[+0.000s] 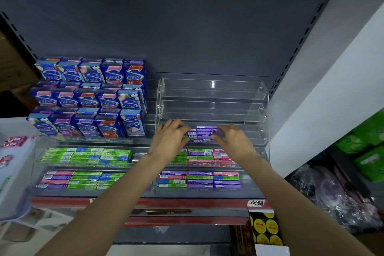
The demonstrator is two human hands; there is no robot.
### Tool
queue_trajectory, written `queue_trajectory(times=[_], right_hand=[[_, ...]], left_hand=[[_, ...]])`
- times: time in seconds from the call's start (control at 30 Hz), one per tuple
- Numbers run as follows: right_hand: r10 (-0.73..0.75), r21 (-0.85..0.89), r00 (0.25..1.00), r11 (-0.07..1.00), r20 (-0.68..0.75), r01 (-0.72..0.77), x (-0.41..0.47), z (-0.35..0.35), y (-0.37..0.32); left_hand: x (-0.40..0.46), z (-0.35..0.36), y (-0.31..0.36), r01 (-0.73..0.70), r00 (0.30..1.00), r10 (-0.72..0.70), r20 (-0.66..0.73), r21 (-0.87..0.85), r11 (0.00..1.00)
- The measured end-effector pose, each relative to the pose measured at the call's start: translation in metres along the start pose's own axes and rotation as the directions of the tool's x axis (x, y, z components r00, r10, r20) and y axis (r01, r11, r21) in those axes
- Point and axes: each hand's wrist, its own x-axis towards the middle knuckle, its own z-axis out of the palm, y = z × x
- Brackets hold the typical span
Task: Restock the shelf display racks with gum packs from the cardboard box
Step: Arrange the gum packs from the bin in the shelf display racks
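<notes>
A clear acrylic tiered rack (212,97) stands on the shelf at the right. Its two upper tiers hold nothing. Both my hands reach into its third tier, where a small stack of purple gum packs (202,132) lies. My left hand (171,141) grips the stack's left end with curled fingers. My right hand (232,140) pinches its right end. The two lower tiers carry rows of purple, green and pink gum packs (199,180). The cardboard box is not in view.
A second acrylic rack (83,158) at the left holds green, blue and pink slim packs, with tall blue gum cartons (89,97) stacked above. A red shelf edge (166,203) runs in front. White wall and green packages (372,147) lie to the right.
</notes>
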Motion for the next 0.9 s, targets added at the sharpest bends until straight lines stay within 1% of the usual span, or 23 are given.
queue_trajectory(times=[0.13, 0.33, 0.4, 0.5, 0.6, 0.67, 0.73, 0.83, 0.9], right_hand=[[-0.089, -0.042, 0.995, 0.995, 0.039, 0.091, 0.005, 0.003, -0.016], [-0.119, -0.080, 0.992, 0.989, 0.038, 0.121, 0.003, -0.003, -0.024], [-0.149, -0.060, 0.989, 0.987, 0.006, 0.149, 0.001, -0.006, -0.030], [-0.199, 0.030, 0.979, 0.979, -0.045, 0.200, -0.001, -0.005, -0.054], [-0.268, 0.108, 0.960, 0.955, -0.075, 0.275, -0.001, 0.002, -0.095], [-0.314, 0.155, 0.946, 0.933, -0.085, 0.324, -0.002, 0.012, -0.129], [-0.362, 0.172, 0.929, 0.913, -0.080, 0.371, -0.003, 0.027, -0.169], [-0.423, 0.189, 0.905, 0.886, -0.049, 0.424, -0.006, 0.056, -0.240], [-0.453, 0.182, 0.891, 0.876, -0.012, 0.448, -0.009, 0.079, -0.291]], left_hand=[[0.000, -0.002, -0.002, -0.007, 1.000, 0.007, 0.024, -0.003, 1.000], [0.000, -0.008, -0.006, 0.012, 0.999, -0.010, 0.031, -0.059, 0.998], [-0.004, -0.014, -0.009, 0.025, 1.000, -0.025, -0.004, -0.090, 0.996], [-0.014, -0.029, -0.021, 0.033, 0.994, -0.045, -0.103, -0.117, 0.993], [-0.036, -0.048, -0.048, 0.039, 0.973, -0.068, -0.223, -0.134, 0.990], [-0.057, -0.059, -0.073, 0.064, 0.949, -0.118, -0.293, -0.188, 0.980], [-0.080, -0.069, -0.106, 0.115, 0.928, -0.194, -0.319, -0.249, 0.962], [-0.118, -0.082, -0.169, 0.157, 0.899, -0.266, -0.347, -0.310, 0.938], [-0.146, -0.089, -0.218, 0.226, 0.881, -0.346, -0.323, -0.355, 0.907]])
